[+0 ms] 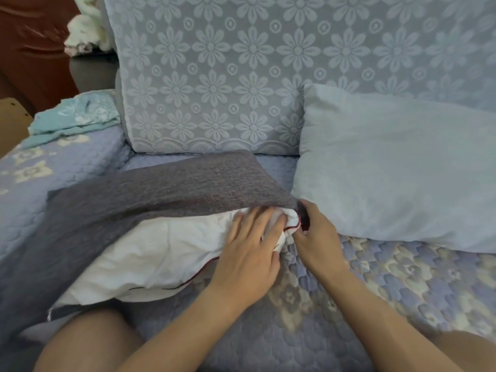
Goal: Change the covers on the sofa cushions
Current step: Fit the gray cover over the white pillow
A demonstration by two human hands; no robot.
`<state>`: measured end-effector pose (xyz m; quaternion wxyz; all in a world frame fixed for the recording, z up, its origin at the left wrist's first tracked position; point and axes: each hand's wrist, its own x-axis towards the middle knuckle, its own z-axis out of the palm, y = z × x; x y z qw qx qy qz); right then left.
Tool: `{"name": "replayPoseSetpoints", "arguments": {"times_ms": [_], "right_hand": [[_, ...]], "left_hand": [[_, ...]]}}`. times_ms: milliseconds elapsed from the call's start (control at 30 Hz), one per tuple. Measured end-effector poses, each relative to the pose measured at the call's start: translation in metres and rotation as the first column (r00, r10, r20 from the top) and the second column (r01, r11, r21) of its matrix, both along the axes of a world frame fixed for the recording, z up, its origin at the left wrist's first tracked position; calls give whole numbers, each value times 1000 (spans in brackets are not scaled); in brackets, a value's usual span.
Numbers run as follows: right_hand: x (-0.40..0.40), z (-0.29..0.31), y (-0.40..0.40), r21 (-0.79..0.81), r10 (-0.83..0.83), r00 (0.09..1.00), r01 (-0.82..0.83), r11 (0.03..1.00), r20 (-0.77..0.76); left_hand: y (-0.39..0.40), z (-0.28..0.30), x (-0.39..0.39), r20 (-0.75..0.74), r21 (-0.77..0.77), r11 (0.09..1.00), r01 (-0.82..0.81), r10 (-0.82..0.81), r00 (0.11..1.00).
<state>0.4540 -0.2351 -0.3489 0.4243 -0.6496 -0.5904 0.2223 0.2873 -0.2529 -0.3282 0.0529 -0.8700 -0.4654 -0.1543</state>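
A white cushion insert (150,253) with dark red piping lies on the sofa seat, partly inside a grey woolly cover (139,191) that drapes over its top and left side. My left hand (249,251) rests flat on the insert's right corner, fingers spread and straight. My right hand (314,234) pinches the edge of the grey cover at that same corner, beside the piping. A pale blue cushion (397,170) leans against the backrest to the right.
The backrest (241,76) wears a blue-grey flower-patterned cover. The seat (375,280) has a quilted lilac floral cover. Folded turquoise cloth (75,119) lies on the left armrest. White stuffing (86,30) sits behind it. My knees are at the bottom edge.
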Motion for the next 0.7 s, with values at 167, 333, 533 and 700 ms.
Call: {"name": "replayPoseSetpoints", "arguments": {"times_ms": [167, 333, 533, 700], "right_hand": [[2, 2, 14, 41, -110, 972, 104, 994, 208], [1, 1, 15, -4, -184, 966, 188, 982, 182], [-7, 11, 2, 110, -194, 973, 180, 977, 122], [-19, 4, -6, 187, -81, 962, 33, 982, 260]], "left_hand": [[14, -2, -3, -125, -26, 986, 165, -167, 978], [24, -4, 2, -152, -59, 993, 107, -115, 982], [29, -12, 22, -230, -47, 988, -148, 133, 964], [56, -10, 43, -438, -229, 887, -401, 274, 856]]}}
